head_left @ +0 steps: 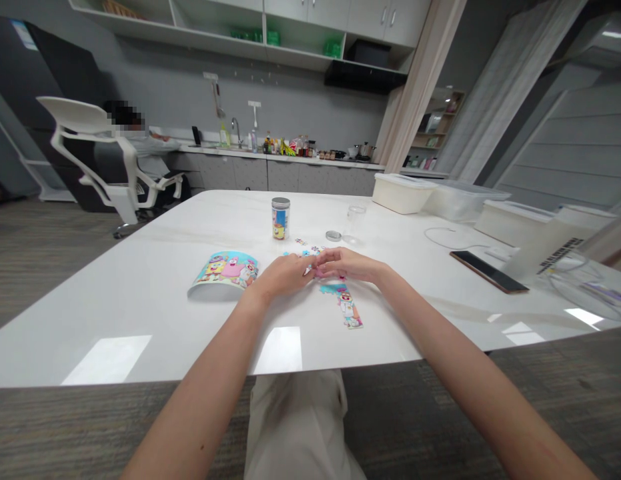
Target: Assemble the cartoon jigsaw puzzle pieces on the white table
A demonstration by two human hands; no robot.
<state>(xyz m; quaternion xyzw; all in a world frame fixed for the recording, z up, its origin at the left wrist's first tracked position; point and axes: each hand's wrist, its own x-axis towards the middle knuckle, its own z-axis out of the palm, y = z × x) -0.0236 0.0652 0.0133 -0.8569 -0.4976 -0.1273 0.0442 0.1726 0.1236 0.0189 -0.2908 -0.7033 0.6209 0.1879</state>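
My left hand (pixel 289 275) and my right hand (pixel 347 263) meet over loose jigsaw pieces (pixel 300 241) on the white table. The fingers of both hands are bent inward and come together around small pink puzzle pieces, which they largely cover. Below them lies a joined strip of puzzle (pixel 349 308) with a cartoon figure, linked to a blue section (pixel 333 289). To the left of my left hand, a curled picture sheet (pixel 227 268) shows cartoon characters. A jar with a metal lid (pixel 280 219) stands upright beyond my hands, with coloured contents or print.
An uncapped clear jar (pixel 355 225) stands behind my right hand, its metal lid (pixel 333 235) flat beside it. A dark phone (pixel 487 271), a cable and plastic boxes (pixel 403 193) are on the right. A person (pixel 150 150) sits in a white chair at the far left.
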